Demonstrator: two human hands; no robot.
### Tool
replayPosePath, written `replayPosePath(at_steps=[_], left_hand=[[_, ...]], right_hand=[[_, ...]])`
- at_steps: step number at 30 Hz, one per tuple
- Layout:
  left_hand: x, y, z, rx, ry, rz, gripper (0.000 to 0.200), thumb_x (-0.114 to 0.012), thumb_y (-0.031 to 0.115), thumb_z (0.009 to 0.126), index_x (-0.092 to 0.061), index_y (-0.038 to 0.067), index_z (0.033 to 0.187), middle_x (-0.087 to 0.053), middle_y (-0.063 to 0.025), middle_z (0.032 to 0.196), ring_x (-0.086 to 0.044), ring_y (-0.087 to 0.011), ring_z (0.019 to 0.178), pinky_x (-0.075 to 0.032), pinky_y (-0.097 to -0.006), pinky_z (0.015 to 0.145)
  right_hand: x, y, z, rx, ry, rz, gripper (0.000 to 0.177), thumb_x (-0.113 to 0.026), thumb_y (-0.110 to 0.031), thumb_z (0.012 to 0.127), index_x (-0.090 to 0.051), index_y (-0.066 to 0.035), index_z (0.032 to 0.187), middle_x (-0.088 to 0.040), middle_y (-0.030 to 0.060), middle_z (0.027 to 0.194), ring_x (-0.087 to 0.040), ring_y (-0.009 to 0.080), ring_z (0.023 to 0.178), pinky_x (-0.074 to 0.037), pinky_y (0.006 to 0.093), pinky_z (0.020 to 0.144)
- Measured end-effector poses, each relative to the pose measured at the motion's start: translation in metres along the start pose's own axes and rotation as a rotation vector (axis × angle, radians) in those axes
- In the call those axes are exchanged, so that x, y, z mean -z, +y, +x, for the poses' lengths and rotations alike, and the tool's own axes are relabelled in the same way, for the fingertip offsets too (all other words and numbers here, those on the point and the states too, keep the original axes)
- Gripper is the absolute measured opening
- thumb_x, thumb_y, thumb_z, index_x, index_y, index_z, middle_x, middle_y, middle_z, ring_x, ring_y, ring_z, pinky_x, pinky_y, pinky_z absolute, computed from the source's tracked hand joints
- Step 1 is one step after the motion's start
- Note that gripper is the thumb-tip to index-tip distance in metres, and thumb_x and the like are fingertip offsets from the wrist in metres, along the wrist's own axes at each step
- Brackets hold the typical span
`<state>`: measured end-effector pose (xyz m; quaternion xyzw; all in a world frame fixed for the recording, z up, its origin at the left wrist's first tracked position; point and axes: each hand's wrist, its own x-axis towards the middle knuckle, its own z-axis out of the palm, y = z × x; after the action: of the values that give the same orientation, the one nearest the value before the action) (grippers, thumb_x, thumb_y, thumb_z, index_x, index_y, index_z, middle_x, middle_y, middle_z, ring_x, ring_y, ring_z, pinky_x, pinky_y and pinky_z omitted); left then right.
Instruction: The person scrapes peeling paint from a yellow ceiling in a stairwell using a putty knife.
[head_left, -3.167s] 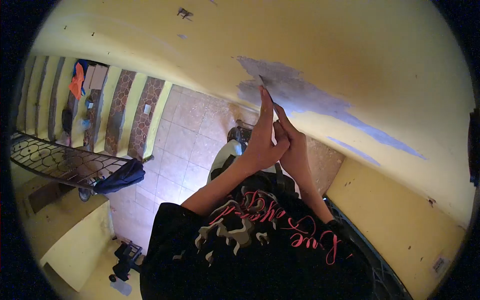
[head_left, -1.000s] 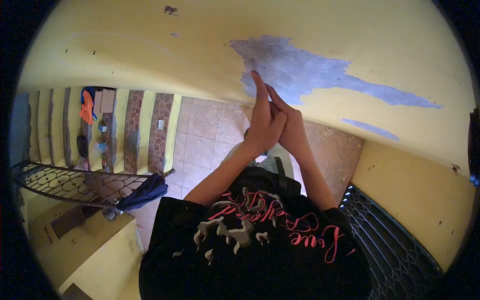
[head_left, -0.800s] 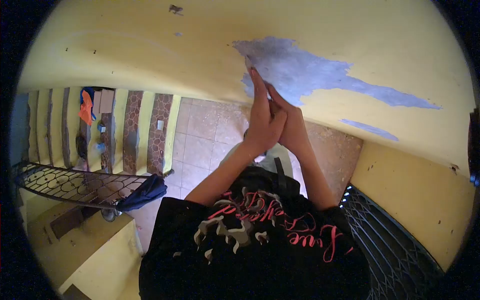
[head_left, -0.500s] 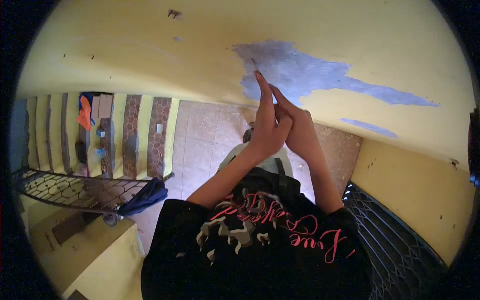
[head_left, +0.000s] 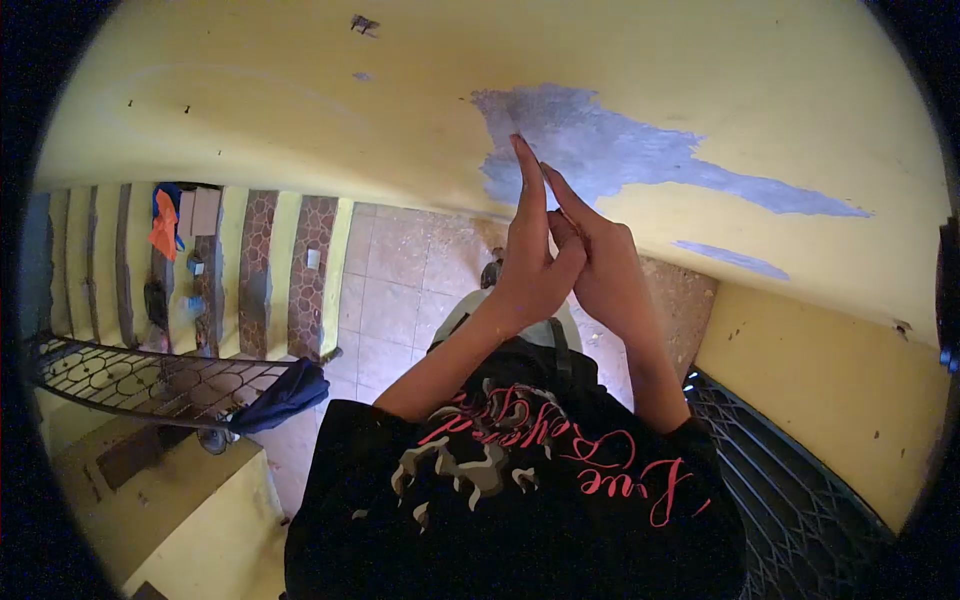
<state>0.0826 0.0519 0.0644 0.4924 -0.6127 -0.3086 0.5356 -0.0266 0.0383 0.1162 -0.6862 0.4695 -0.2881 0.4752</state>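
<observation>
My left hand (head_left: 530, 260) and my right hand (head_left: 608, 262) are pressed together in front of my chest, fingers pointing up at the wall. Both are closed around a thin blade-like tool, mostly hidden between the fingers. I cannot tell its exact kind. My left fingertips overlap a grey-blue patch (head_left: 620, 145) of bare plaster, where the yellow paint of the wall (head_left: 300, 60) has come away. My right fingers lean in beside the left ones, and my left thumb rests against the right hand.
To the left are steps (head_left: 257, 270) carrying an orange cloth (head_left: 164, 225) and a cardboard box (head_left: 200, 212). A dark cloth (head_left: 285, 395) hangs on the metal railing (head_left: 150, 375). At the right stands a dark lattice gate (head_left: 800, 480). Tiled floor (head_left: 390, 260) lies below.
My hands have stayed together, shifting slightly against the patch. The thin dark tip that stuck out past my left fingertips is now barely visible. The view has shifted a little.
</observation>
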Motion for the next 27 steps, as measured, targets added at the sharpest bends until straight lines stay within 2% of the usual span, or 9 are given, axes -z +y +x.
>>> replayPosePath(at_steps=[3, 7, 9, 12, 16, 18, 21, 23, 27], left_hand=[[0.011, 0.017, 0.008, 0.235, 0.055, -0.124, 0.090, -0.044, 0.003, 0.073, 0.014, -0.007, 0.141, -0.051, -0.0230, 0.103, -0.052, -0.0235, 0.074, -0.046, -0.0319, 0.067], [0.020, 0.016, 0.000, 0.146, 0.030, -0.110, 0.088, -0.045, 0.002, 0.073, 0.010, -0.009, 0.141, -0.042, -0.0311, 0.125, -0.054, -0.0287, 0.094, -0.045, -0.0322, 0.082], [0.015, 0.009, 0.004, -0.056, 0.054, 0.018, 0.088, -0.045, 0.003, 0.073, 0.009, -0.009, 0.142, -0.025, -0.0354, 0.141, -0.046, -0.0361, 0.118, -0.039, -0.0341, 0.094], [0.009, 0.011, 0.003, 0.161, 0.022, -0.238, 0.088, -0.046, 0.003, 0.073, 0.009, -0.011, 0.141, 0.003, -0.0340, 0.148, -0.007, -0.0395, 0.140, -0.023, -0.0375, 0.108], [0.014, 0.010, 0.003, 0.154, -0.033, -0.236, 0.088, -0.046, 0.003, 0.074, 0.009, -0.011, 0.140, 0.005, -0.0342, 0.148, -0.004, -0.0403, 0.140, -0.015, -0.0372, 0.112], [0.010, 0.008, 0.006, -0.041, 0.134, 0.076, 0.089, -0.043, 0.003, 0.070, 0.003, -0.002, 0.146, -0.045, -0.0224, 0.129, -0.050, -0.0139, 0.072, -0.044, -0.0261, 0.066], [0.009, 0.004, 0.007, -0.143, 0.133, 0.312, 0.089, -0.043, 0.003, 0.070, 0.004, -0.002, 0.146, -0.044, -0.0246, 0.131, -0.052, -0.0155, 0.072, -0.045, -0.0273, 0.067], [0.008, 0.014, 0.003, 0.022, 0.024, -0.016, 0.091, -0.043, 0.003, 0.069, 0.007, -0.002, 0.145, -0.049, -0.0233, 0.124, -0.051, -0.0149, 0.069, -0.045, -0.0261, 0.065], [0.015, 0.016, 0.007, 0.028, 0.008, -0.052, 0.090, -0.044, 0.004, 0.071, 0.008, -0.006, 0.143, -0.029, -0.0279, 0.132, -0.032, -0.0251, 0.094, -0.031, -0.0314, 0.082]], right_hand=[[-0.012, 0.000, 0.022, 0.030, -0.009, -0.051, 0.051, -0.052, -0.004, 0.084, -0.044, -0.010, 0.134, -0.062, 0.0263, 0.086, -0.062, 0.0436, 0.081, -0.049, 0.0400, 0.069], [-0.013, -0.007, 0.008, 0.082, -0.073, -0.066, 0.052, -0.051, -0.003, 0.085, -0.042, -0.011, 0.136, -0.062, 0.0269, 0.085, -0.061, 0.0438, 0.081, -0.048, 0.0409, 0.067], [-0.001, -0.018, 0.002, -0.006, -0.041, -0.038, 0.053, -0.050, -0.003, 0.085, -0.041, -0.012, 0.137, -0.062, 0.0270, 0.086, -0.061, 0.0438, 0.083, -0.048, 0.0413, 0.068], [-0.007, -0.007, 0.009, 0.049, -0.010, -0.027, 0.053, -0.050, -0.002, 0.085, -0.040, -0.013, 0.137, -0.062, 0.0268, 0.085, -0.062, 0.0438, 0.083, -0.049, 0.0395, 0.068], [-0.008, -0.017, 0.005, 0.013, -0.031, -0.032, 0.053, -0.049, -0.002, 0.086, -0.040, -0.013, 0.137, -0.063, 0.0265, 0.086, -0.062, 0.0436, 0.083, -0.049, 0.0374, 0.068], [-0.006, -0.023, 0.008, 0.054, 0.009, -0.028, 0.053, -0.049, -0.002, 0.086, -0.040, -0.012, 0.137, -0.063, 0.0261, 0.087, -0.064, 0.0412, 0.081, -0.049, 0.0362, 0.068], [-0.007, -0.017, 0.009, 0.024, 0.012, 0.077, 0.052, -0.050, -0.002, 0.086, -0.041, -0.012, 0.137, -0.064, 0.0254, 0.088, -0.065, 0.0373, 0.080, -0.049, 0.0352, 0.069], [-0.005, -0.021, 0.003, -0.027, 0.000, -0.012, 0.052, -0.049, -0.001, 0.086, -0.041, -0.011, 0.136, -0.064, 0.0242, 0.085, -0.066, 0.0343, 0.079, -0.049, 0.0343, 0.069], [-0.011, -0.019, 0.010, 0.071, 0.019, 0.029, 0.054, -0.049, 0.000, 0.085, -0.041, -0.010, 0.137, -0.064, 0.0236, 0.083, -0.066, 0.0349, 0.079, -0.048, 0.0339, 0.068]])
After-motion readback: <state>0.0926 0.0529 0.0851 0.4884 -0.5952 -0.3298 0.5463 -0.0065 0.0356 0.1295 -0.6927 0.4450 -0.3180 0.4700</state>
